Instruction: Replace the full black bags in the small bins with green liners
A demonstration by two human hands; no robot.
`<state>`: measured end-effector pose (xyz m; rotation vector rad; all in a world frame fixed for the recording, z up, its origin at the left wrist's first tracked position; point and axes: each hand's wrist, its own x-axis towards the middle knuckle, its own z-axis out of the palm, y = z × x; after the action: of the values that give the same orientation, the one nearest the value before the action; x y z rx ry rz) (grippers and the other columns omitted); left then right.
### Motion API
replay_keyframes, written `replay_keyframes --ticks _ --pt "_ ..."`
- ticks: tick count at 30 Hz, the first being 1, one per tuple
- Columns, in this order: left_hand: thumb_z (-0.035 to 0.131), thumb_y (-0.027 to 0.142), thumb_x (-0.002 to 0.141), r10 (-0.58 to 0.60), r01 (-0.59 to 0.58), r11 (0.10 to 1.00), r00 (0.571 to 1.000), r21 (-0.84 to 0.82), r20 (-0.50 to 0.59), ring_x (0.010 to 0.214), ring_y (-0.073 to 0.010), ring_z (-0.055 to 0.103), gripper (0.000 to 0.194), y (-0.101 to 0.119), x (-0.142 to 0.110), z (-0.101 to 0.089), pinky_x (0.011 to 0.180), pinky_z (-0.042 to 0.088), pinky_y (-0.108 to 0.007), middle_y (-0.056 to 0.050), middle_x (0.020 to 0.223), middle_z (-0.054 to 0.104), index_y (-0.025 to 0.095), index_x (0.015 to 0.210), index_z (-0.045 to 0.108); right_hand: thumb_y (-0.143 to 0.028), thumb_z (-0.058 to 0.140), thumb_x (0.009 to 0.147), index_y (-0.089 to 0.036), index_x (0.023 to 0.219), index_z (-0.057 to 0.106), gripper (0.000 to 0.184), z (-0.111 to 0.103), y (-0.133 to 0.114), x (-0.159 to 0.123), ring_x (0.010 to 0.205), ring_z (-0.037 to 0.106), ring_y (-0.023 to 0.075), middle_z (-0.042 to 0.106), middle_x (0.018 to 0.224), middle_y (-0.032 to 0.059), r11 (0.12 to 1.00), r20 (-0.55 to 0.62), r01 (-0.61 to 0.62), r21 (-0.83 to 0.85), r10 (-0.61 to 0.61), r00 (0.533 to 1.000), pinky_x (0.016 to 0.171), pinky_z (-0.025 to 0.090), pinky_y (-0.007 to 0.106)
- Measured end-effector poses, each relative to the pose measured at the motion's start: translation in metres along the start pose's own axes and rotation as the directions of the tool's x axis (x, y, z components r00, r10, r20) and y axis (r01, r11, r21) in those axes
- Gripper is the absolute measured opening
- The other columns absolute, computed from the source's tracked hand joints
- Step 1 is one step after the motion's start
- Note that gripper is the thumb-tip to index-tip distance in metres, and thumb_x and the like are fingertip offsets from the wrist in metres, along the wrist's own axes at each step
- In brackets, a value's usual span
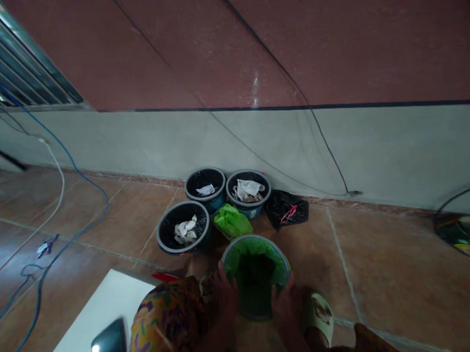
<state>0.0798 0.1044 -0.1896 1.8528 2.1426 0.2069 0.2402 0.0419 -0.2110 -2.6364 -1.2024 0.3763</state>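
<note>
A small bin lined with a green bag (255, 267) stands on the floor right in front of me. My left hand (226, 294) is pressed against its left side, fingers on the rim. My right hand (286, 303) holds the right side of the bin. Behind it stand three dark bins: one at front left (183, 227) with crumpled white paper inside, one at the back (205, 186) and one at back right (248, 191), each with white paper. A loose green bag (232, 221) lies between them.
A black bag with a red tie (286, 208) lies by the grey wall. Blue and white cables (62, 202) run over the tiled floor at left. A white board (97, 317) lies at bottom left. More cables (458, 230) coil at far right.
</note>
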Motion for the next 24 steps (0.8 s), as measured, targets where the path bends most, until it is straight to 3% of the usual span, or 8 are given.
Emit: replay_keyframes --ticks 3,8,11,14,18,24 --pt "0.043 0.024 0.093 -0.002 0.003 0.999 1.000 0.046 -0.013 0.128 -0.0302 0.049 0.061 0.000 0.001 0.001 0.107 0.038 -0.043 -0.020 0.139 0.051 0.008 0.150 0.030 -0.032 0.028 0.097 0.001 0.149 0.018 0.062 0.003 0.000 -0.005 0.123 0.054 0.0341 0.050 0.138 0.0281 0.999 -0.032 0.027 -0.017 -0.028 0.999 0.096 0.042 0.040" --pt "0.043 0.027 0.094 0.019 -0.018 0.999 1.000 0.042 -0.022 0.125 -0.0303 0.052 0.059 0.001 0.004 -0.008 0.103 0.041 -0.043 -0.020 0.139 0.050 0.009 0.149 0.032 -0.031 0.033 0.096 -0.001 0.150 0.020 0.063 -0.011 -0.004 -0.002 0.118 0.056 0.0359 0.050 0.139 0.0265 0.998 -0.035 0.006 -0.061 -0.008 0.999 0.096 0.042 0.043" --pt "0.042 0.026 0.094 -0.001 0.001 1.000 1.000 0.002 -0.011 0.130 -0.0306 0.048 0.059 0.000 0.002 -0.013 0.104 0.042 -0.042 -0.020 0.142 0.048 0.009 0.149 0.032 -0.030 0.034 0.095 -0.004 0.150 0.024 0.062 -0.022 -0.011 0.014 0.120 0.055 0.0349 0.044 0.146 0.0242 0.997 -0.031 0.038 -0.065 -0.041 0.999 0.095 0.043 0.043" --pt "0.040 0.025 0.094 -0.017 0.018 1.000 1.000 -0.018 0.020 0.133 -0.0315 0.046 0.059 -0.002 -0.002 -0.013 0.108 0.040 -0.044 -0.022 0.144 0.047 0.006 0.149 0.031 -0.027 0.033 0.095 -0.006 0.150 0.028 0.059 -0.028 -0.021 0.041 0.133 0.043 0.0327 0.039 0.152 0.0211 0.990 -0.005 0.123 -0.075 -0.123 0.992 0.103 0.038 0.045" --pt "0.040 0.022 0.092 0.020 -0.010 0.994 0.995 -0.107 0.095 0.136 -0.0272 0.045 0.064 -0.006 -0.004 -0.005 0.113 0.037 -0.039 -0.021 0.148 0.044 0.005 0.152 0.024 -0.025 0.035 0.094 -0.006 0.151 0.028 0.060 -0.025 -0.028 0.066 0.140 0.033 0.0297 0.038 0.154 0.0175 0.968 0.080 0.227 -0.105 -0.220 0.972 0.111 0.030 0.045" --pt "0.041 0.022 0.090 0.020 0.012 0.967 0.992 -0.255 0.123 0.145 -0.0281 0.033 0.072 -0.012 -0.005 0.004 0.120 0.027 -0.044 -0.020 0.154 0.037 0.007 0.155 0.014 -0.024 0.041 0.092 -0.011 0.153 0.023 0.065 -0.016 -0.021 0.069 0.140 0.036 0.0286 0.033 0.156 0.0160 0.964 0.120 0.240 -0.117 -0.226 0.967 0.110 0.032 0.041"
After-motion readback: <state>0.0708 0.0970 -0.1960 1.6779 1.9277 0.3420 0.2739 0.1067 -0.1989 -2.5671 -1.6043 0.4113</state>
